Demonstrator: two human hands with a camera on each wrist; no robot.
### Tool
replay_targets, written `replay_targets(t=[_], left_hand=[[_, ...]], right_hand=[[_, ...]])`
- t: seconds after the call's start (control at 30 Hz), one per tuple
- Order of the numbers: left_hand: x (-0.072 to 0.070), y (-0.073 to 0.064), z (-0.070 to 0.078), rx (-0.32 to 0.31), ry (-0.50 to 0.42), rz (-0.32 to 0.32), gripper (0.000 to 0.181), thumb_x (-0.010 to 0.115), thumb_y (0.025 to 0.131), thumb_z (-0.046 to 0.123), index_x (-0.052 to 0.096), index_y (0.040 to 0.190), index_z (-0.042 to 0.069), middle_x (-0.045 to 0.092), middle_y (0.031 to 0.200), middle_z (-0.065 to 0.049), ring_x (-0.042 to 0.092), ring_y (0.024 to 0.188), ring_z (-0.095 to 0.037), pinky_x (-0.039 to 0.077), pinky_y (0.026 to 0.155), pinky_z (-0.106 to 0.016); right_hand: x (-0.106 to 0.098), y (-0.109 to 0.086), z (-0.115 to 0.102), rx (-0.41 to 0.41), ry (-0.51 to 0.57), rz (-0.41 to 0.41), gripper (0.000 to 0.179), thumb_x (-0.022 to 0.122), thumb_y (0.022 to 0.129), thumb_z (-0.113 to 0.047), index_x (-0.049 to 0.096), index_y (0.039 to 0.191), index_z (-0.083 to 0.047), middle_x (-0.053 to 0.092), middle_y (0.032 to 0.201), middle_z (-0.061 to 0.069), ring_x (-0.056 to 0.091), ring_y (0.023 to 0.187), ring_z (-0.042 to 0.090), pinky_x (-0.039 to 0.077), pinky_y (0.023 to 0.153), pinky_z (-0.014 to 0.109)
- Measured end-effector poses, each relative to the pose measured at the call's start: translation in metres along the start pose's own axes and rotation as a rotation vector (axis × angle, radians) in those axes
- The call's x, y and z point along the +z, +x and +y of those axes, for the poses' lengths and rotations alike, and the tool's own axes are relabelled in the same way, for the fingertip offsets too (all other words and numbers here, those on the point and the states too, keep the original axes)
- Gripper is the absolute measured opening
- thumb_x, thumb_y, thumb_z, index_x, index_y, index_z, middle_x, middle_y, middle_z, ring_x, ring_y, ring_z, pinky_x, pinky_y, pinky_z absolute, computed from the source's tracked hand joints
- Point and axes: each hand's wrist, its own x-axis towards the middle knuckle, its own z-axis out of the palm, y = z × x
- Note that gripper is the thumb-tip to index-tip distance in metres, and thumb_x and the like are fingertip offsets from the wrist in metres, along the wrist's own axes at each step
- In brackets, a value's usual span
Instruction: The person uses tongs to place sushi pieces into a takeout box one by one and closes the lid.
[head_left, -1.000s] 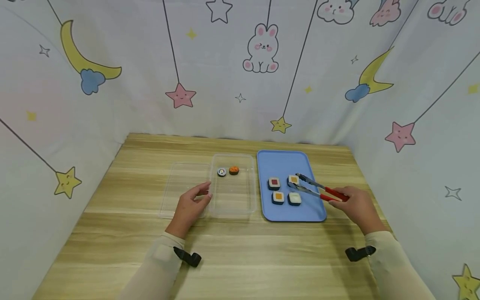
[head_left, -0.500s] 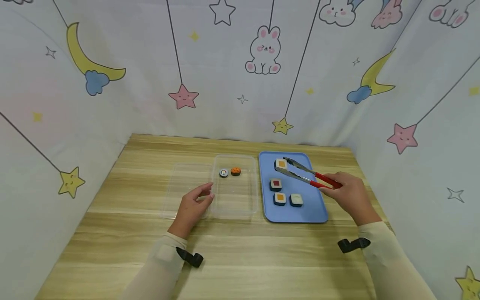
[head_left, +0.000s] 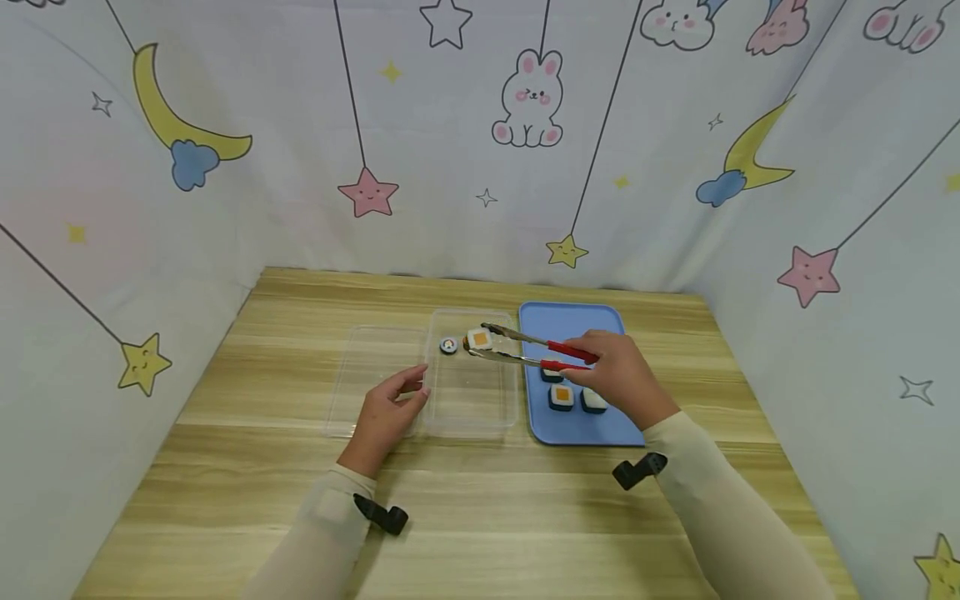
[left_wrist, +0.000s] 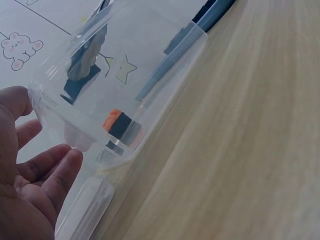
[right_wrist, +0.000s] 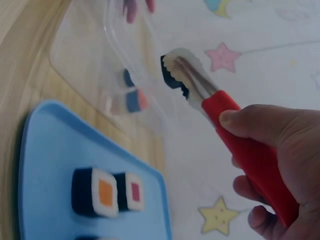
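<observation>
My right hand [head_left: 622, 379] grips red-handled metal tongs [head_left: 570, 366]. Between the tongs' tips is a square sushi piece [head_left: 479, 339] with an orange centre, held up over the clear plastic container [head_left: 471, 431]. Inside that container, toward its back, lie a small round sushi roll [head_left: 447, 346] and an orange-topped sushi [left_wrist: 120, 125], the latter mostly covered by the held piece in the head view. My left hand [head_left: 386, 417] stays at the container's left wall, thumb and fingers loosely bent, fingertips right at the plastic.
On the right lies a blue tray [head_left: 570, 317] carrying several square sushi pieces, including an orange-centred one [head_left: 561, 397] and a pale-topped one [head_left: 594, 402]. A flat clear lid [head_left: 356, 383] lies left of the container, partly under the left hand. A printed curtain [head_left: 300, 225] surrounds the wooden table.
The tongs have lifted the orange-centred sushi from the blue tray and carried it left over the container. My right arm moved left with them; my left hand has kept its place.
</observation>
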Motion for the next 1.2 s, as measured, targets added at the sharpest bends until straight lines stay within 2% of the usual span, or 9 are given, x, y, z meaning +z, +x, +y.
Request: replay_targets(t=[0.17, 0.33, 0.53, 0.63, 0.83, 0.97, 1.2], left_hand=[[0.000, 0.000, 0.000, 0.000, -0.012, 0.005, 0.041, 0.073, 0.098, 0.009, 0.067, 0.138, 0.004, 0.067, 0.136, -0.016, 0.066, 0.119, -0.032, 0.058, 0.095, -0.036], [0.001, 0.000, 0.003, -0.036, -0.002, -0.003, 0.043, 0.072, 0.098, 0.009, 0.064, 0.140, 0.002, 0.065, 0.139, -0.018, 0.064, 0.122, -0.034, 0.056, 0.098, -0.039], [-0.001, -0.005, 0.025, -0.050, -0.005, -0.014, 0.042, 0.069, 0.099, 0.003, 0.062, 0.139, -0.004, 0.063, 0.139, -0.025, 0.063, 0.123, -0.040, 0.055, 0.099, -0.047], [-0.002, -0.009, 0.037, -0.034, -0.003, -0.016, 0.042, 0.068, 0.099, 0.002, 0.062, 0.139, -0.006, 0.063, 0.138, -0.026, 0.063, 0.121, -0.040, 0.056, 0.098, -0.042], [-0.004, -0.012, 0.045, -0.022, 0.000, -0.021, 0.042, 0.068, 0.098, 0.002, 0.062, 0.139, -0.006, 0.063, 0.137, -0.026, 0.064, 0.121, -0.038, 0.057, 0.097, -0.038], [-0.003, -0.009, 0.039, -0.030, 0.003, -0.022, 0.041, 0.069, 0.098, 0.002, 0.063, 0.138, -0.005, 0.063, 0.137, -0.025, 0.064, 0.121, -0.039, 0.057, 0.096, -0.040], [0.001, -0.001, 0.008, -0.022, 0.000, -0.009, 0.043, 0.070, 0.099, 0.005, 0.062, 0.140, -0.002, 0.063, 0.140, -0.022, 0.064, 0.123, -0.038, 0.056, 0.098, -0.044]], right_hand=[[0.018, 0.016, -0.016, 0.009, 0.026, -0.099, 0.039, 0.088, 0.085, -0.025, 0.079, 0.122, -0.014, 0.071, 0.097, 0.001, 0.062, 0.084, 0.019, 0.056, 0.068, 0.034], [0.031, 0.027, -0.025, 0.009, 0.023, -0.159, 0.033, 0.086, 0.086, -0.021, 0.080, 0.118, -0.014, 0.071, 0.096, 0.001, 0.060, 0.080, 0.017, 0.055, 0.066, 0.030], [0.037, 0.033, -0.035, 0.031, -0.014, -0.182, 0.036, 0.087, 0.085, -0.023, 0.079, 0.118, -0.010, 0.069, 0.094, -0.004, 0.061, 0.081, 0.017, 0.055, 0.070, 0.032], [0.038, 0.034, -0.039, 0.040, -0.027, -0.193, 0.039, 0.089, 0.084, -0.024, 0.079, 0.118, -0.010, 0.069, 0.095, -0.003, 0.062, 0.083, 0.017, 0.056, 0.072, 0.032], [0.038, 0.039, -0.044, 0.048, -0.026, -0.215, 0.038, 0.090, 0.083, -0.025, 0.079, 0.116, -0.008, 0.072, 0.099, -0.002, 0.064, 0.087, 0.016, 0.057, 0.073, 0.032], [0.039, 0.041, -0.044, 0.047, -0.023, -0.220, 0.037, 0.089, 0.084, -0.024, 0.079, 0.115, -0.008, 0.072, 0.099, -0.002, 0.063, 0.087, 0.017, 0.057, 0.073, 0.033], [0.033, 0.037, -0.037, 0.061, 0.018, -0.205, 0.041, 0.090, 0.083, -0.023, 0.078, 0.120, -0.010, 0.071, 0.100, -0.002, 0.063, 0.086, 0.016, 0.057, 0.073, 0.033]])
